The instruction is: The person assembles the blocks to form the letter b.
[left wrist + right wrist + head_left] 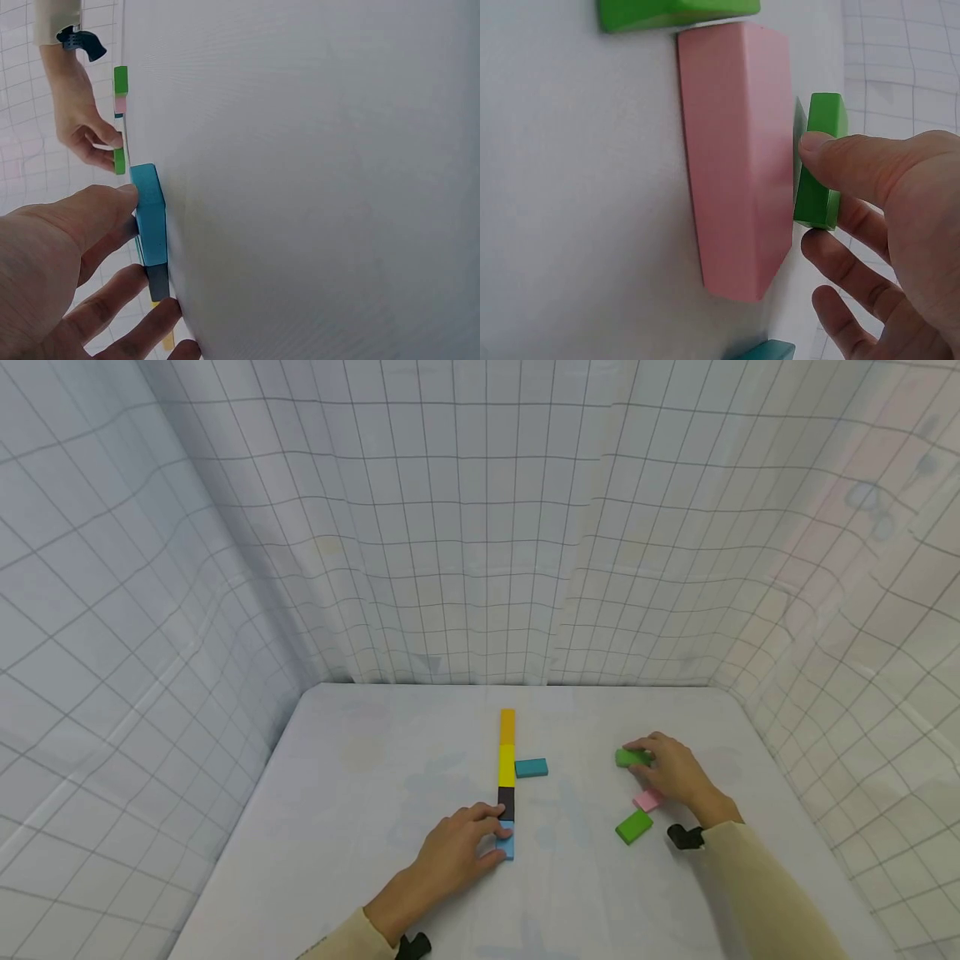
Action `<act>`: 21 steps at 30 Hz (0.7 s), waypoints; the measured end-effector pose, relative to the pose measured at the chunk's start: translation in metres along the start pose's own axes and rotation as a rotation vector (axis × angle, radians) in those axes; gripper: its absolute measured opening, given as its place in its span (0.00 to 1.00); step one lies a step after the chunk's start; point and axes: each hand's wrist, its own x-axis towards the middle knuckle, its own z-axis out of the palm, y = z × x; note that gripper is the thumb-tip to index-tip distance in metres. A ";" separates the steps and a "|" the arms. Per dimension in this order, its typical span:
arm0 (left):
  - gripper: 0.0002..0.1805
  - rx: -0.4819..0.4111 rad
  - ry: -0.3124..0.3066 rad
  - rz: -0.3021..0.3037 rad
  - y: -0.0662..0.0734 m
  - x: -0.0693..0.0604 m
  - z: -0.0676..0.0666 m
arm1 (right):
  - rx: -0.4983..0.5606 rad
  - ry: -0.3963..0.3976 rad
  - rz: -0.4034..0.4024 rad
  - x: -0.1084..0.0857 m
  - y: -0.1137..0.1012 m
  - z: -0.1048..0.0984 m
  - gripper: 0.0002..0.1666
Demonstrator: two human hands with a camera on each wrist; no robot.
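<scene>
Clearly, I'd treat the green block (814, 196) as light and stiff: its faces look hard and smooth, so a slight slip seems likelier than any breakage. Right of centre in the head view, my right hand (675, 772) pinches it between thumb and fingers. I'd take hold across its long sides, near the middle, leaving the ends free.

Lower centre, my left hand (457, 852) has its fingers loosely spread, touching the light blue block (508, 852) at the near end of a row; I can't tell how hard it presses. Beyond lie the black block (507, 803), the yellow block (507, 766) and the amber block (507, 727), end to end. The teal block (531, 768) sits crosswise against the yellow one's right side. Such light pieces would probably skew at a nudge.

Below the right hand lie the pink block (647, 801) and a second green block (633, 827). I see no containers; these rest directly on the white tabletop (337, 810).
</scene>
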 end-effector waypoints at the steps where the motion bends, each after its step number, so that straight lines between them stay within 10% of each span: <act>1: 0.17 0.000 0.000 0.000 0.000 0.000 0.000 | -0.001 -0.001 0.003 0.000 -0.001 0.000 0.23; 21: 0.17 -0.004 -0.005 0.007 0.000 0.000 -0.001 | -0.011 0.007 -0.055 0.003 -0.019 0.010 0.22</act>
